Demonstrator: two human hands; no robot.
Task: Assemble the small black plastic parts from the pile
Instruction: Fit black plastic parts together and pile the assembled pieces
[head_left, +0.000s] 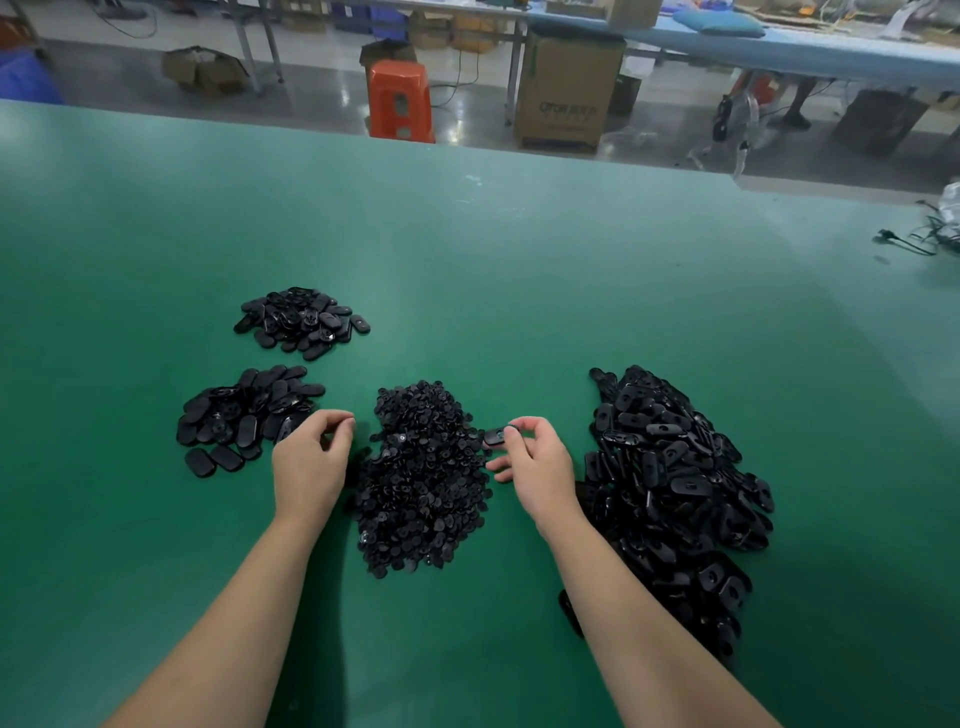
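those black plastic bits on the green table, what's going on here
A person is assembling small black plastic parts at a green table. The right hand pinches one oval black plastic piece in its fingers beside the middle pile of small round black parts. The left hand hovers at that pile's left edge, fingers curled; whether it holds anything is unclear.

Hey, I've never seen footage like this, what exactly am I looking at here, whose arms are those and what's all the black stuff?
This is one picture from a camera worn on a person's head, looking forward and down, so the bare arms are the wearer's own. No machine is involved. On the green table lie four heaps of small black plastic parts: a middle pile of tiny pieces, a large pile of oval pieces on the right, and two smaller piles on the left. The right hand pinches one oval piece. The left hand has curled fingers; whether it holds anything is unclear.
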